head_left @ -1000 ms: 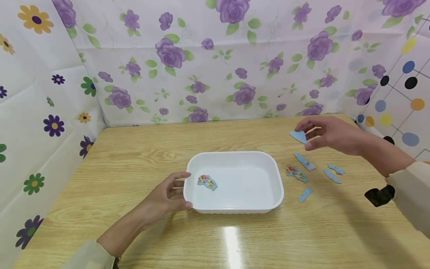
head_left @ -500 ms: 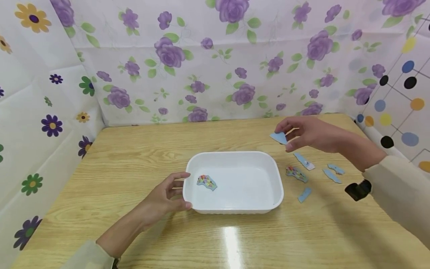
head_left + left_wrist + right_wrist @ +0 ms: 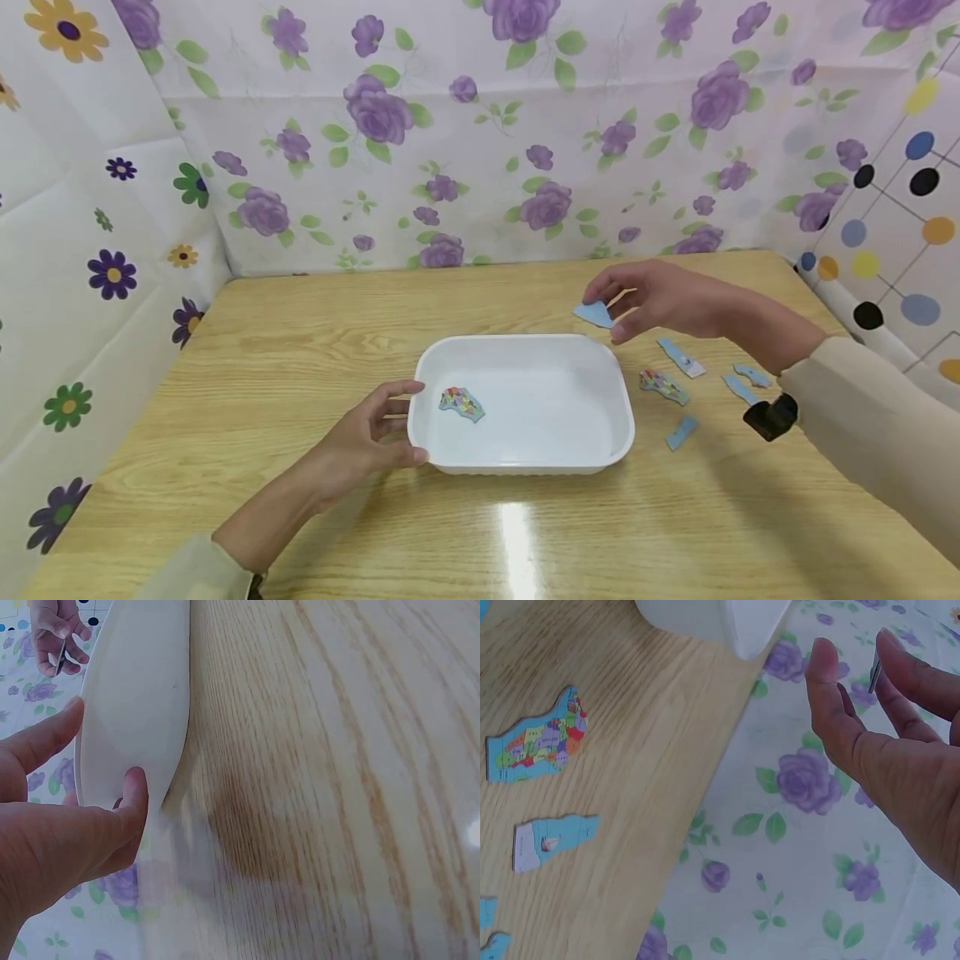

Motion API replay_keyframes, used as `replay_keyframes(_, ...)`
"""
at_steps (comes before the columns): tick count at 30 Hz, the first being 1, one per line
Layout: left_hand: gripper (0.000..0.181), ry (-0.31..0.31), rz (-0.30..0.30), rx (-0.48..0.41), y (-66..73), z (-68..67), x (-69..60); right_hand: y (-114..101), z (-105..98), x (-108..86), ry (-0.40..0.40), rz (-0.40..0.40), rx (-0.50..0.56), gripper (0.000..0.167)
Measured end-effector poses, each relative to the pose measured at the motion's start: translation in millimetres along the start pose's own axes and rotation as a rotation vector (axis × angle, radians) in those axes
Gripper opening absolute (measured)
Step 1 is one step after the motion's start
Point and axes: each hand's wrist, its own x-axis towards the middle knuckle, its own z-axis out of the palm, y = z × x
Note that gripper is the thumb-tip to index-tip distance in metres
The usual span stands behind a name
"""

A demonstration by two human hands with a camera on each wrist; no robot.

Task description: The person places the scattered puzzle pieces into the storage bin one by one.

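My left hand (image 3: 378, 429) holds the left end of a white plastic tray (image 3: 525, 461), thumb at the near corner and fingertips at the rim. Inside the tray, toward its left, lies a multicoloured map puzzle piece (image 3: 462, 404). Above the table, just behind the tray's far right corner, my right hand (image 3: 652, 300) pinches a light-blue puzzle piece (image 3: 594, 313) between thumb and fingers. The right wrist view shows that piece nearly edge-on. Another coloured map piece (image 3: 544, 742) and a blue piece with a small boat (image 3: 555, 838) lie on the wooden table.
Right of the tray are also a small blue piece (image 3: 681, 433) and two narrow blue pieces, one (image 3: 752, 375) behind the other (image 3: 738, 388), which the right wristband (image 3: 772, 417) partly covers. A flowered cloth (image 3: 480, 142) hangs behind the table (image 3: 322, 333).
My right hand has carried the light-blue piece leftward, from above the right part of the table to behind the tray's far right corner. The left hand and tray stay put.
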Motion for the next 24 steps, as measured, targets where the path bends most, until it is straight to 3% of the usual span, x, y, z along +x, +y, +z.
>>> replay_keyframes(13,0.084,0.002,-0.002,-0.001,-1.0,-1.3,0.0,7,24,25.0,-0.131,0.046,0.163,0.056)
replay_keyframes(24,0.083,-0.004,-0.003,-0.011,-0.9,-0.9,0.0,0,37,38.2,-0.158,0.072,0.158,0.055)
